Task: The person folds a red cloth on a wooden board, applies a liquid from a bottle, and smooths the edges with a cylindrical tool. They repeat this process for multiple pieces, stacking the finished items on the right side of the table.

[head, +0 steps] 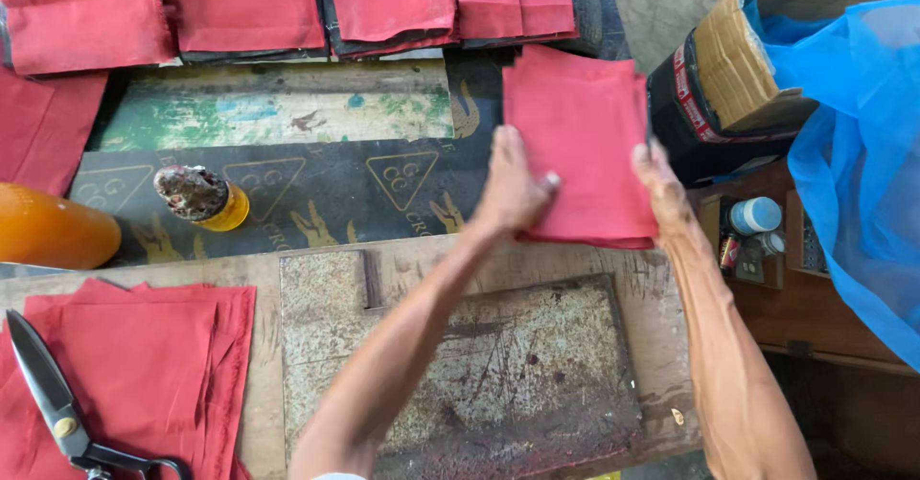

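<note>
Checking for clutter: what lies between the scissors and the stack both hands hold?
In the head view, only a worn metal plate on the bench lies between scissors and red cloth stack.

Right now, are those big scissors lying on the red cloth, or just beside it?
Touching. The head view shows the scissors lying directly on the stack of red cloth at lower left, blades and handles overlapping the fabric with no gap.
</note>
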